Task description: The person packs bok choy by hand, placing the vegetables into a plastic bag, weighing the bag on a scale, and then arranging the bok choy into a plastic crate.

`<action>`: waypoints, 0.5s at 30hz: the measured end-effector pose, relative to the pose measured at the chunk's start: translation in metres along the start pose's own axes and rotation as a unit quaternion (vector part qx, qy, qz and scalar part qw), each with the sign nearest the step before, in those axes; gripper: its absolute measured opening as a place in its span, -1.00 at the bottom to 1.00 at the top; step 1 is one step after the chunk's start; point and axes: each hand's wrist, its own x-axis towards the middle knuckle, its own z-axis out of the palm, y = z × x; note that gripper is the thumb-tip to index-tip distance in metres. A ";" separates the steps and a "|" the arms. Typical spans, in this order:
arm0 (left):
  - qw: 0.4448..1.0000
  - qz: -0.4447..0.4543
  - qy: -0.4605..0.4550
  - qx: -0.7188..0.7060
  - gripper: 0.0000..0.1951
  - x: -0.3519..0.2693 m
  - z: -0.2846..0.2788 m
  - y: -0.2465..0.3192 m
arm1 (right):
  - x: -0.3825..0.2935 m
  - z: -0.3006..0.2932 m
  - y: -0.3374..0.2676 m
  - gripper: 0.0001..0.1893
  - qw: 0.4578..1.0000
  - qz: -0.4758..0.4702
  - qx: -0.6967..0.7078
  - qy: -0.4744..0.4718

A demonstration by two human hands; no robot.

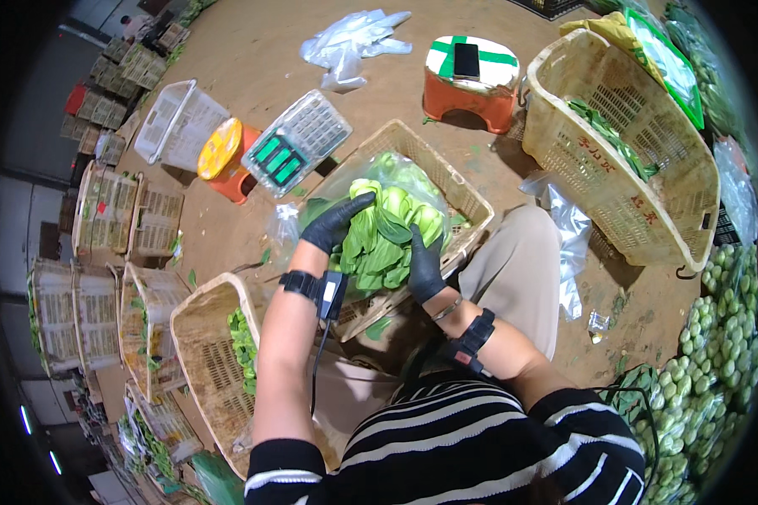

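A bunch of green bok choy [374, 243] is held between my two black-gloved hands, its pale bases pointing away from me and its leaves toward me. My left hand [335, 224] grips its left side, with the fingers at the bases. Around the right side curls my right hand [426, 265]. Beneath and beyond the bunch lies a clear plastic bag [410, 169] with more bok choy in it. All of this is over a tan plastic crate [470, 199] directly before me. How the bunch sits against the bag is partly hidden by the leaves.
A digital scale [297, 144] stands past the crate, near an orange stool [227, 158]. Another stool [470, 88] carries a phone [466, 60]. Large crates with greens stand at right [606, 158] and left [211, 353]. Plastic bags [354, 47] lie on the floor; bagged green produce [688, 379] is heaped at right.
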 end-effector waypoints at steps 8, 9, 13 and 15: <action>0.995 -0.068 0.071 -0.004 -0.57 0.076 -0.051 0.011 | -0.001 0.003 0.031 -0.14 0.933 -0.032 -0.354 0.052; 0.997 -0.025 0.074 0.014 -0.57 0.085 -0.055 0.005 | 0.002 -0.002 0.043 -0.14 0.951 -0.010 -0.304 0.057; 0.993 -0.112 0.014 -0.041 -0.54 0.099 -0.035 0.024 | 0.012 -0.009 0.046 -0.13 0.970 -0.103 -0.220 -0.017; 0.989 -0.097 -0.073 0.079 -0.51 0.113 -0.054 0.048 | -0.003 0.006 0.034 -0.15 0.940 -0.143 -0.306 -0.053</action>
